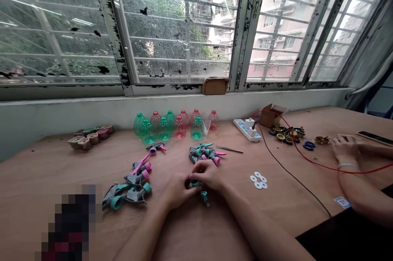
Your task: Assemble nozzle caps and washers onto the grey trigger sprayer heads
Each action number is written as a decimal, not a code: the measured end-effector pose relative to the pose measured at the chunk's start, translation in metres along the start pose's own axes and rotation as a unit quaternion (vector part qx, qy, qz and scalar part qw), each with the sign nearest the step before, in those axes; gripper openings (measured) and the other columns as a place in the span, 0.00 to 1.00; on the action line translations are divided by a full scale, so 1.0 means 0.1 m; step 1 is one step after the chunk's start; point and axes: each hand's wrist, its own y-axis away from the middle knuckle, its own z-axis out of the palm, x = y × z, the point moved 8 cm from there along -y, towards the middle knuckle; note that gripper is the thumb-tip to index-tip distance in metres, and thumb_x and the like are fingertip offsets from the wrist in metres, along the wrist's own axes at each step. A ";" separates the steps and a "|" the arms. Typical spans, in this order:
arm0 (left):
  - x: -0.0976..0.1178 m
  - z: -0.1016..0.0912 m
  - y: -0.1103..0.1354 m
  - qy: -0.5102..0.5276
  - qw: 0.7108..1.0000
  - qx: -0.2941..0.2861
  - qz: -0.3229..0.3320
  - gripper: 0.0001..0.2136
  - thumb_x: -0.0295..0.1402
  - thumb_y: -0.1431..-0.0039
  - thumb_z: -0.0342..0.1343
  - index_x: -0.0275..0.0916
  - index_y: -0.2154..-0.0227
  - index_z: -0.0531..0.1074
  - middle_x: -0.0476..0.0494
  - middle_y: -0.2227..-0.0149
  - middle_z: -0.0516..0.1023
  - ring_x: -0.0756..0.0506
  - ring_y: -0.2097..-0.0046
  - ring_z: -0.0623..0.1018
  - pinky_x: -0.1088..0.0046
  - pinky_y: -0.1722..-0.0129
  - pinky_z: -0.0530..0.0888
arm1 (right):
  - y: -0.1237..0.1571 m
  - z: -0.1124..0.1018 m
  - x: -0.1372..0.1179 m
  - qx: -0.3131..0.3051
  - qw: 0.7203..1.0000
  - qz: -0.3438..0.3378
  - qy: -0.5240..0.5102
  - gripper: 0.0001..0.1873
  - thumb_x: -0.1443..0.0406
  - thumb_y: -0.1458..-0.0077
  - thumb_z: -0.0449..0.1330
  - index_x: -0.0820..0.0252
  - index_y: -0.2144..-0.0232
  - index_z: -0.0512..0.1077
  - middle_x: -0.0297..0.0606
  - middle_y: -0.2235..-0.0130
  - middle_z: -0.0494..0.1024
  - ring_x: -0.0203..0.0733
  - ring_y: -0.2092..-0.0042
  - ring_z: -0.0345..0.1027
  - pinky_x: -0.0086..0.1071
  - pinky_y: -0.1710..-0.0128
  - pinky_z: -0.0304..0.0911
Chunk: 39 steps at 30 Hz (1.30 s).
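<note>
My left hand (175, 191) and my right hand (206, 175) meet over the wooden table (61, 171), their fingers closed around a small teal plastic part (195, 183). The hands hide most of it. Just below them lies another teal plastic piece (204, 198). To the left is a heap of grey spray-trigger heads (132, 187) with teal and pink collars. A smaller heap of similar trigger parts (202, 154) lies just beyond my right hand.
Green and pink plastic bottles (172, 126) stand near the barred window. Nearby are a metal rod (229, 149), white washers (258, 180), a power strip (247, 130) and a red cable (316, 165). A co-worker's hands (345, 148) rest at right, near a phone (371, 138).
</note>
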 end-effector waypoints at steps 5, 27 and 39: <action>0.01 0.01 0.00 0.042 0.999 0.008 -0.008 0.11 0.39 0.47 0.57 0.37 0.65 0.76 0.52 0.74 0.74 0.51 0.73 0.68 0.77 0.73 0.62 | 0.08 -0.07 0.05 -0.007 1.000 0.019 0.004 0.12 0.59 0.60 0.70 0.62 0.76 0.76 0.33 0.77 0.77 0.35 0.75 0.68 0.27 0.76 0.62; 0.12 -0.15 0.03 0.047 0.997 0.064 0.003 0.12 0.28 0.47 0.53 0.40 0.60 0.73 0.45 0.52 0.71 0.52 0.69 0.70 0.76 0.69 0.69 | 0.08 -0.14 -0.11 0.033 0.998 0.003 -0.059 0.11 0.58 0.56 0.68 0.60 0.73 0.76 0.34 0.74 0.76 0.37 0.74 0.69 0.29 0.75 0.66; 0.08 -0.16 0.03 0.058 0.993 0.098 0.018 0.14 0.28 0.46 0.54 0.41 0.55 0.71 0.49 0.63 0.75 0.50 0.68 0.71 0.77 0.69 0.67 | 0.17 -0.10 -0.31 0.040 0.990 -0.115 0.071 0.10 0.61 0.44 0.60 0.57 0.62 0.79 0.39 0.65 0.71 0.35 0.68 0.65 0.26 0.76 0.62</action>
